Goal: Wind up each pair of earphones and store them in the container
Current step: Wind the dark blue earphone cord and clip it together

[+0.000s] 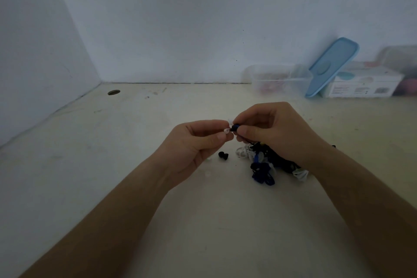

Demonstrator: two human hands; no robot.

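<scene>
Progress: early, I judge; the earphones (pixel 264 165) lie in a tangled black, blue and white heap on the table (pixel 135 142), none visibly wound | Hands: my left hand (pixel 194 142) pinches a white ear tip (pixel 226 130), my right hand (pixel 277 133) a dark earbud (pixel 235 128) | Container (pixel 277 80): open, well apart by the wall, contents blurred

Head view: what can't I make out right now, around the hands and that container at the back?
Head view:
- Earphone pile: right hand, pinching a dark earbud, covers part; pair count unclear.
- White piece pinched by left hand: too small to identify.
- Container: blurred, contents unreadable.
- Tub: cut by right edge.
</scene>
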